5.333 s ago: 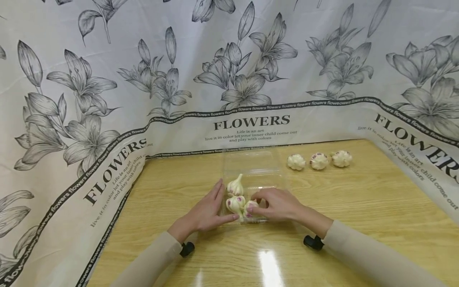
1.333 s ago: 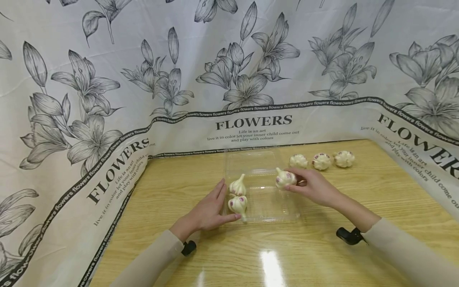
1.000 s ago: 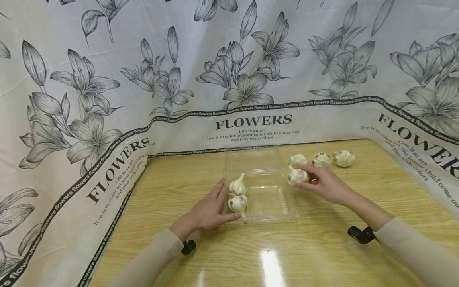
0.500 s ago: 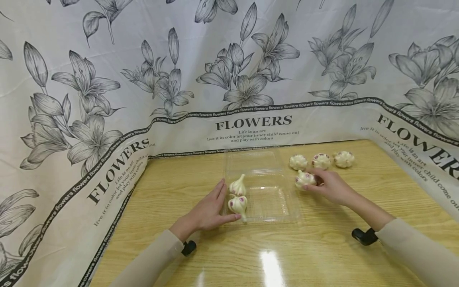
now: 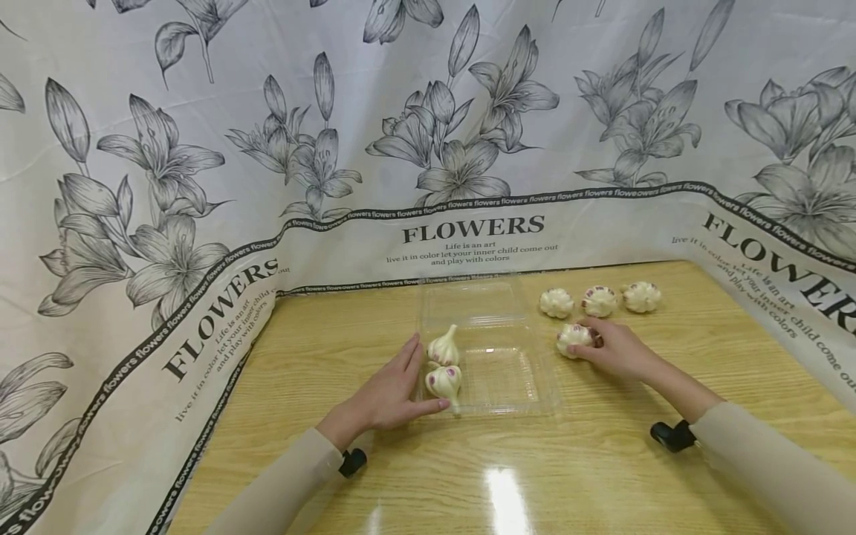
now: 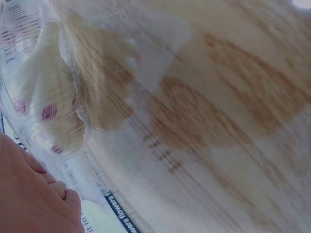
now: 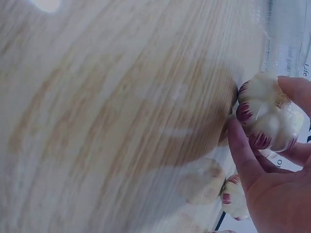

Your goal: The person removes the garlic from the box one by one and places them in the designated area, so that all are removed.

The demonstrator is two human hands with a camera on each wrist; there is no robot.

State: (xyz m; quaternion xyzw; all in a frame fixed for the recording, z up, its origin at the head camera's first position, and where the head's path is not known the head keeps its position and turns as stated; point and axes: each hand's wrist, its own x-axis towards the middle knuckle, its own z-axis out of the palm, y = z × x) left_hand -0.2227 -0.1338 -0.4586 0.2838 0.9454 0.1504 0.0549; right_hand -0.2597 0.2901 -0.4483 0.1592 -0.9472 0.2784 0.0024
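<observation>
My right hand [image 5: 622,351] holds a white garlic bulb [image 5: 573,340] with purple marks, between thumb and fingers, low at the table just right of the container. In the right wrist view this garlic bulb [image 7: 266,114] shows its root side near the fingers. My left hand [image 5: 383,385] rests at the near left corner of a clear plastic container [image 5: 501,375], fingers straight along its side and thumb at its front edge. Two garlic bulbs lie in the container's left half, the rear one [image 5: 443,346] stem up, the front one [image 5: 443,381] stem towards me.
Three more garlic bulbs stand in a row behind my right hand: left [image 5: 556,303], middle [image 5: 599,301] and right [image 5: 642,296]. The container's raised clear lid [image 5: 471,301] extends to the back. A flower-printed curtain [image 5: 468,245] borders the wooden table [image 5: 321,327].
My right hand has lifted a garlic bulb out of the container, carried it right and lowered it before the row, its stem tipping out of sight. My left hand has stayed in place.
</observation>
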